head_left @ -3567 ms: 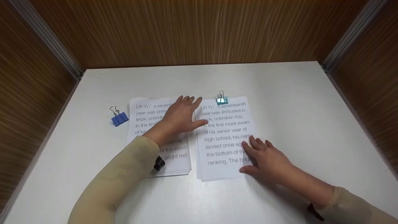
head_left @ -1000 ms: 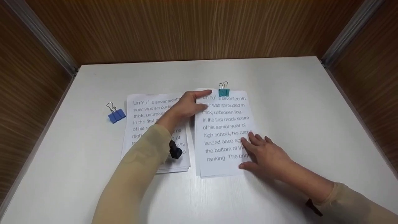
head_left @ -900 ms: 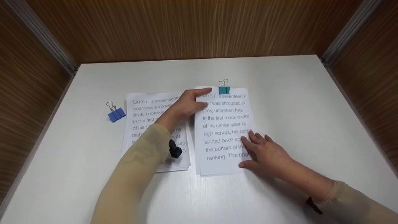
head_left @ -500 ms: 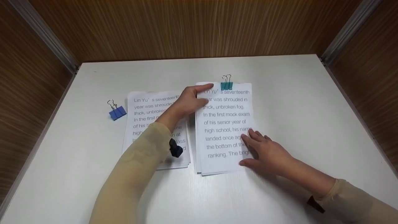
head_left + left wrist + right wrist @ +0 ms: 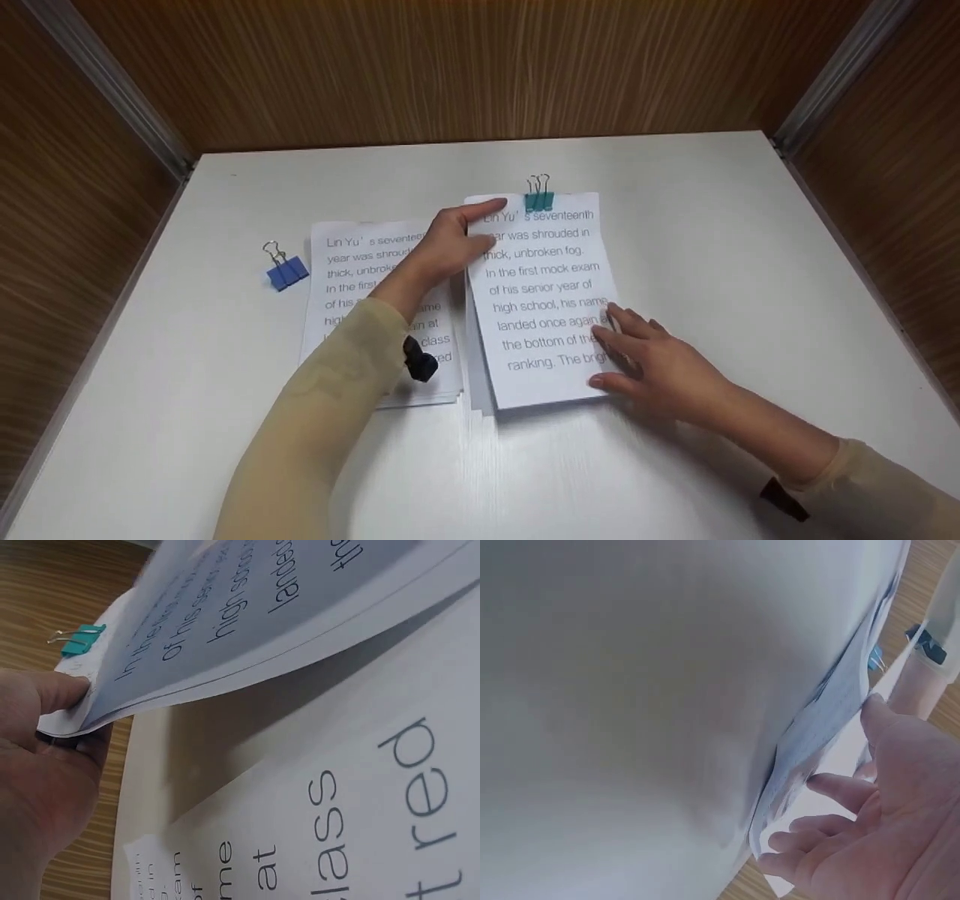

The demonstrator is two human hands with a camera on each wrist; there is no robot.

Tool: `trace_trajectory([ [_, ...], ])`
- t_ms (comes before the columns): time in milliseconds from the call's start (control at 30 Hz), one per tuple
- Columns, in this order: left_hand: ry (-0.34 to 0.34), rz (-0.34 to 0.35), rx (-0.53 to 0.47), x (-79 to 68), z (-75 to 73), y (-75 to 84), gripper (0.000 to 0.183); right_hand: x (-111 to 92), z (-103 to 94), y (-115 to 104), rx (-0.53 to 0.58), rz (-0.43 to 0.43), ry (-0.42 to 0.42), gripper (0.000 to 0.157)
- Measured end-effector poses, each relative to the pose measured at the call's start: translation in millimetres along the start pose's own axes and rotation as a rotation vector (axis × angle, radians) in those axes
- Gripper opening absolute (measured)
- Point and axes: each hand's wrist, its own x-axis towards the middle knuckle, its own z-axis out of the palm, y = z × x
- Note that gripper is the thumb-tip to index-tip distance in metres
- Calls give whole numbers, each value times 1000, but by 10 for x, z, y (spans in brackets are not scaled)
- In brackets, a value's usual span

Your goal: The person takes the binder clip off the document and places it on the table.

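Note:
In the head view my left hand (image 5: 450, 244) pinches the top left corner of the right-hand paper stack (image 5: 540, 296). The left wrist view shows the thumb on the printed face and fingers beneath, with the stack lifted off the table. A teal binder clip (image 5: 539, 201) sits on its top edge, handles up. My right hand (image 5: 667, 367) touches the stack's lower right edge, thumb and index fingertips over the printed face, fingers spread. In the right wrist view those fingertips (image 5: 817, 781) lie along the sheet edge. More sheets show underneath at the lower left.
Left of it lies another printed paper stack (image 5: 360, 259), partly hidden under my left forearm. A blue binder clip (image 5: 287, 273) lies beside that stack. Wood-grain panels (image 5: 480, 67) enclose the white table (image 5: 750, 225) at the back and sides.
My left hand has moved from over the left stack to grip the right stack's corner. The clipped stack has shifted away from me, turned slightly and risen; my right hand followed its edge.

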Motion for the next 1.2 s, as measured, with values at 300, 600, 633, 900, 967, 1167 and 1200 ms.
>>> trace_trajectory([
  [300,2,0,-67,-13,-32,17,61,21,-225,111,-7,-18,61,71],
  [600,3,5,-57,-31,-48,75,60,325,-699,202,29,-43,241,63],
  [633,2,9,-50,-34,-45,83,59,379,-747,218,42,-44,263,62],
  [900,-36,30,-106,-68,20,145,59,810,-994,317,205,18,316,64],
  [967,-47,42,-116,-83,37,160,59,906,-1040,326,268,27,316,65],
  [1167,-81,74,-148,-120,51,190,57,1166,-1173,314,464,14,319,60],
  [1200,-88,77,-158,-121,50,190,57,1203,-1197,309,480,13,317,60],
])
